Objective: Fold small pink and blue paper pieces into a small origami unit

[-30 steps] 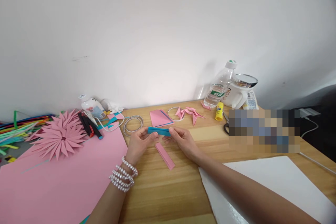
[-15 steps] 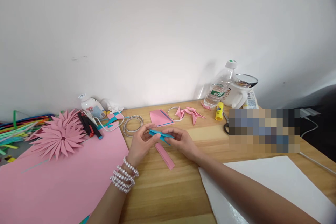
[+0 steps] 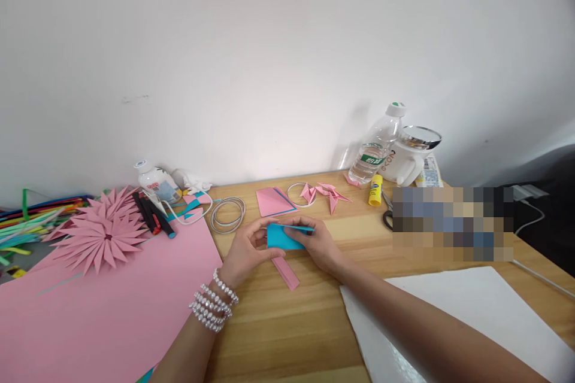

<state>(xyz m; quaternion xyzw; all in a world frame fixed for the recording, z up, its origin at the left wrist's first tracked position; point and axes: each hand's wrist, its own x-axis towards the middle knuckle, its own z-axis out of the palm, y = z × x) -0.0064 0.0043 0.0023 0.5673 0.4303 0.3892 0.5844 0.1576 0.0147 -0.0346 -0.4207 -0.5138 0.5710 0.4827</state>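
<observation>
A folded piece of blue paper [image 3: 284,238] is held up between both hands, its flat face turned towards me. My left hand [image 3: 252,243] pinches its left end, thumb along the lower edge. At the right end my right hand [image 3: 318,244] grips it, with fingers behind and the thumb over the top fold. Under the hands lies a narrow pink paper strip [image 3: 286,274], its upper end covered. Beyond them rest a pink folded sheet [image 3: 273,200] with a blue edge and small pink folded-paper pieces [image 3: 332,196].
Pink pleated paper flowers [image 3: 108,236] and markers [image 3: 155,215] lie on a large pink sheet [image 3: 112,317] at left. Towards the back right stand a water bottle [image 3: 375,146], a glue stick [image 3: 375,190], a mug [image 3: 406,161] and scissors [image 3: 387,215]. A white board [image 3: 467,311] lies front right.
The blue paper has turned from nearly edge-on to face me and shifted slightly right. Both hands have adjusted their hold on it; the things on the table have stayed put.
</observation>
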